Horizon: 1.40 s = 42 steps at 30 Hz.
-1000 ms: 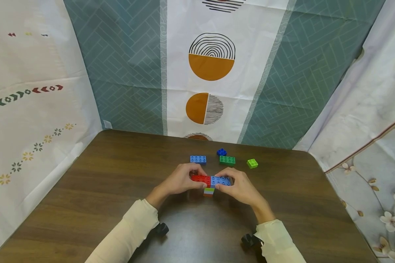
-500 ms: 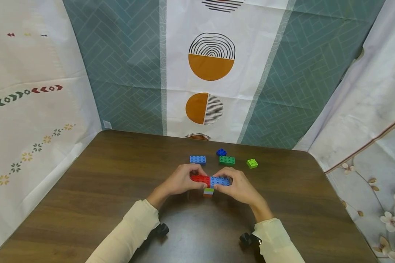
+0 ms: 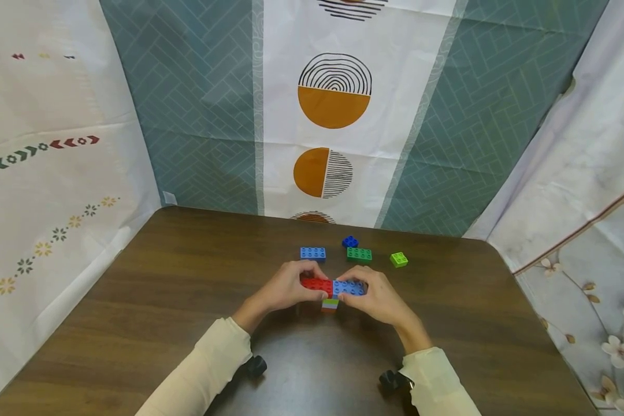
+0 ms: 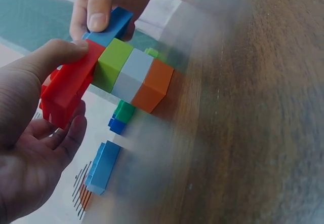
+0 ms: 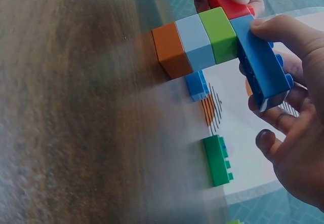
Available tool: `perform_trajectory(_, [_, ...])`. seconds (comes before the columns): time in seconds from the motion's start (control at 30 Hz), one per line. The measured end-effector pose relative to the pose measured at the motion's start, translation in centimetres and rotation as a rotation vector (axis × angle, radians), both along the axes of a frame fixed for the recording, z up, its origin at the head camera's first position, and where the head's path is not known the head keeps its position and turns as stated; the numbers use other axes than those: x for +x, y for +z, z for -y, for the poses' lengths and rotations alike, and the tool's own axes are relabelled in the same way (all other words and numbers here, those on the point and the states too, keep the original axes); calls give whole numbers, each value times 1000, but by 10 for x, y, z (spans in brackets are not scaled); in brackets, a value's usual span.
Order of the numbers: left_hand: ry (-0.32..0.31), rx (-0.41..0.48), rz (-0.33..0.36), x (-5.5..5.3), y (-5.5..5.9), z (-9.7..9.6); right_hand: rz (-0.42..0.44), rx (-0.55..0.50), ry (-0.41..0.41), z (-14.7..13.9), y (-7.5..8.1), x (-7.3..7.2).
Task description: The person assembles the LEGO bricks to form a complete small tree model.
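A red rectangular plastic brick (image 4: pixel 72 86) is pinched by the left hand (image 3: pixel 292 284), and a blue rectangular plastic brick (image 5: pixel 262 64) by the right hand (image 3: pixel 378 293). Both are held end to end atop a stack of lime-green, pale and orange plastic blocks (image 4: pixel 132 75), which is stood on the brown wooden surface (image 3: pixel 187 300). Farther back, a green studded plastic brick (image 3: pixel 359 255) is laid.

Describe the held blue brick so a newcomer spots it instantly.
On the brown table, find the orange, pale and lime stack. Above it, the right hand pinches the blue brick touching the red brick; no other blue brick is held.
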<state>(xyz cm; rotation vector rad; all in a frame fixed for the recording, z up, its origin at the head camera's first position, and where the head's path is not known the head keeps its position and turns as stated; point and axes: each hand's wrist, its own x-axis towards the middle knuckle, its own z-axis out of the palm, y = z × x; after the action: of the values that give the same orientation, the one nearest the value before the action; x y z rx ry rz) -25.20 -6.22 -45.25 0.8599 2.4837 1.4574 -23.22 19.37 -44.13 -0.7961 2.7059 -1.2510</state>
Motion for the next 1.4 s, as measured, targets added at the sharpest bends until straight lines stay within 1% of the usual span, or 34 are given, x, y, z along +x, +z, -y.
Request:
perform_trajectory(0.17, [-4,-28,-18,0,1,0,2,25,-14,-1,1,0])
perform_trajectory(0.33, [-9,-58,-25,1,6,3,22,40,-18,0,3,0])
perform_trajectory(0.6, [-18,-119,-32,0,14,13,42,51,-41,0,3,1])
perform_trajectory(0.83, [-22,-149,-26,-2,18,17,37,60,-25,-2,3,-1])
perform_trajectory(0.97, [-18,-147,-27,-1,18,17,28,18,-1,-9,5,-3])
perform_trajectory(1.07, [-10,-149,-23,-1,17,17,25,-51,4,-16,10,-7])
perform_trajectory(1.17, [-5,-155,-24,-1,16,17,26,-108,-2,-25,14,-13])
perform_trajectory(1.23, [-5,-158,-26,-1,16,17,25,-121,-17,-30,16,-19])
perform_trajectory(1.4, [-13,-152,-28,0,17,16,8,-107,-81,-42,16,-34])
